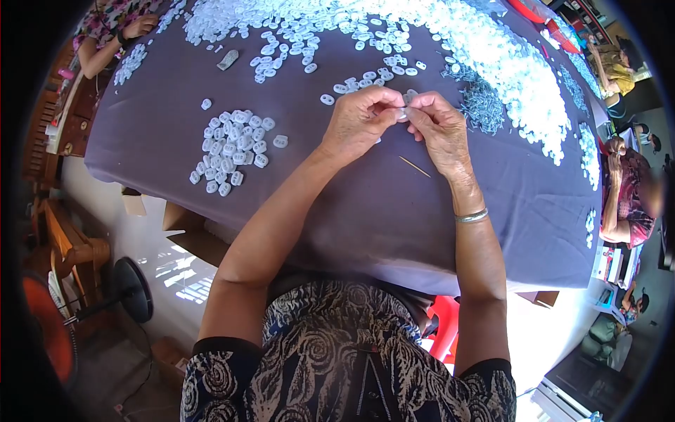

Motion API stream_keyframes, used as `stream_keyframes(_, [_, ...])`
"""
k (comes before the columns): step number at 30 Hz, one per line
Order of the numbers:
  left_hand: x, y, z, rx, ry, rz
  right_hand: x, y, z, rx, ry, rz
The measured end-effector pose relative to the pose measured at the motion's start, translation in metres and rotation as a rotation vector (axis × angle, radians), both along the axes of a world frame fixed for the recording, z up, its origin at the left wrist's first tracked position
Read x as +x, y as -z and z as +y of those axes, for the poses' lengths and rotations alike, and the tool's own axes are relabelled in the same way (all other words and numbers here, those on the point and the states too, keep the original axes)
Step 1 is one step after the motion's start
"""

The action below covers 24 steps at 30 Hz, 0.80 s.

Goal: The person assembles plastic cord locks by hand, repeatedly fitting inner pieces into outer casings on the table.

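My left hand [360, 121] and my right hand [440, 132] meet above the table, fingertips pinched together. Between them is a small whitish plastic piece [402, 114], mostly covered by the fingers. Just beyond the hands lie loose oval white plastic pieces [349, 86] with holes or marks. A thin wooden stick [415, 166], like a toothpick, rests on the cloth below my right hand. To the left sits a cluster of thicker white plastic pieces [228, 144]. A heap of small thin metal parts [483, 105] lies right of my right hand.
A dark cloth covers the table [302, 211]. Large heaps of white plastic pieces [520, 84] spread along its far and right sides. A small greyish object [228, 60] lies at the upper left. Another person's hand [140, 27] is at the far left; other people sit on the right.
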State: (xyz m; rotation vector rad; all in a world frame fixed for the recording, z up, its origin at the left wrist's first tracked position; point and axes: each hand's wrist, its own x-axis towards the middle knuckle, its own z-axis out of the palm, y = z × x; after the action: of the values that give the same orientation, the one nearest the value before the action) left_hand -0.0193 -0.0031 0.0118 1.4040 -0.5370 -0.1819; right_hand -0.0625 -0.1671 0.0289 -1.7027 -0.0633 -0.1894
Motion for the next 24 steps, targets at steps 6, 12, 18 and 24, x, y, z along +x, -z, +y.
stream_keyframes(6, [0.019,0.01,0.012,0.146,-0.101,-0.129,0.0,0.003,-0.003,-0.286,-0.022,-0.129])
stream_keyframes(12, [0.02,0.003,0.019,0.314,-0.102,-0.122,-0.01,-0.006,0.02,-0.699,-0.151,-0.345])
stream_keyframes(18, [0.013,-0.007,0.021,0.443,-0.045,-0.148,-0.012,-0.003,0.027,-0.722,-0.138,-0.288])
stream_keyframes(24, [0.015,-0.002,0.018,0.369,-0.115,-0.167,-0.01,-0.004,0.018,-0.422,-0.068,-0.08])
